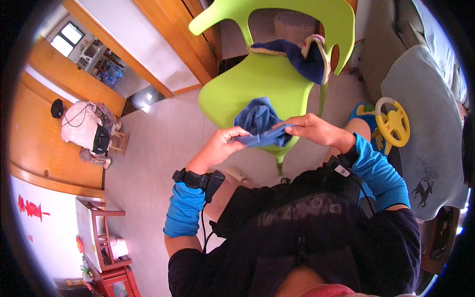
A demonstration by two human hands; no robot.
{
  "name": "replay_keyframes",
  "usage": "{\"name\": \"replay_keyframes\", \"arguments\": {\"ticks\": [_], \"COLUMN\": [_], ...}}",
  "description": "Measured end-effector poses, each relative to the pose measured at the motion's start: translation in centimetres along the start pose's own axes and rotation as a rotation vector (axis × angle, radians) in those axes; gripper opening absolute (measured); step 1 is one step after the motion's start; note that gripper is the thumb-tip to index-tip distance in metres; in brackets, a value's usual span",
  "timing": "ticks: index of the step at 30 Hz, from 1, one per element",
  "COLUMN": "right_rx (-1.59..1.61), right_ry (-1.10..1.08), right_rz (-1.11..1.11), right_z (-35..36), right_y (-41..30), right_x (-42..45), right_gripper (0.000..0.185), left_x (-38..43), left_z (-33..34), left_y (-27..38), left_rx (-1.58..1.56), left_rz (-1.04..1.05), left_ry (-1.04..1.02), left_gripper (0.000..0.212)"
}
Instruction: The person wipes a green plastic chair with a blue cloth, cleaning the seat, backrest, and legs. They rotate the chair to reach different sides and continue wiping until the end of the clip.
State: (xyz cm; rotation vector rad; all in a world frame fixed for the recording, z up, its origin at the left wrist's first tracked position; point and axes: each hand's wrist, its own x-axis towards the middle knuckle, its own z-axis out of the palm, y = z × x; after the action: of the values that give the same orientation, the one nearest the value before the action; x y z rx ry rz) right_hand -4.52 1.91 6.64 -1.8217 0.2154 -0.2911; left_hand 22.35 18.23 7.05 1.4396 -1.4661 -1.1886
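Between my two hands a piece of blue cloth (259, 118) is held by its near edge, which is stretched into a band. My left hand (224, 143) pinches the band's left end between thumb and fingers. At the other end, my right hand (310, 128) grips the same edge. The far part of the cloth bunches up over the front of a lime-green plastic chair (259, 78); whether it rests on the seat is hard to tell. A dark blue padded textile with a pale patterned border (308, 59) lies crumpled at the back of the seat.
To the right are a yellow toy steering wheel (393, 122) and a sofa with a grey blanket (419, 141). At the left, another person (83, 122) sits on a wooden stool (119, 141) by the doors. A wooden chair (107, 237) stands lower left.
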Motion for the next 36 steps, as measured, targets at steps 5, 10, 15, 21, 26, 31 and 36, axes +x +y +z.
{"name": "replay_keyframes", "arguments": {"ticks": [5,10,15,21,26,31,36], "right_rx": [-0.090,0.356,0.647,0.957,1.000,0.974,0.836], "right_ry": [-0.007,0.392,0.457,0.657,0.612,0.687,0.491], "right_rz": [0.128,0.043,0.109,0.088,-0.331,-0.175,0.233], "right_z": [-1.4,-1.2,-1.2,-2.1,-3.4,-3.4,-2.9], "right_y": [-0.6,-1.3,-1.2,-0.1,-2.7,-0.5,2.3], "right_x": [0.3,3.4,4.2,6.1,9.7,5.5,-2.4], "right_gripper": [0.036,0.029,0.026,0.025,0.021,0.020,0.018], "left_x": [-0.4,1.8,2.0,3.9,5.0,0.0,-6.6], "left_z": [-0.1,-2.7,-2.6,-6.1,-11.0,-9.1,-6.2], "left_y": [-0.8,0.9,-0.6,0.2,4.4,3.5,-1.1], "left_rx": [-0.242,-0.299,-0.452,-0.504,-0.393,-0.229,0.081], "left_rz": [0.023,0.176,0.158,0.268,0.405,0.361,-0.022], "left_ry": [0.133,0.273,0.322,0.602,0.864,0.730,0.200], "left_gripper": [0.021,0.020,0.024,0.027,0.026,0.030,0.029]}}
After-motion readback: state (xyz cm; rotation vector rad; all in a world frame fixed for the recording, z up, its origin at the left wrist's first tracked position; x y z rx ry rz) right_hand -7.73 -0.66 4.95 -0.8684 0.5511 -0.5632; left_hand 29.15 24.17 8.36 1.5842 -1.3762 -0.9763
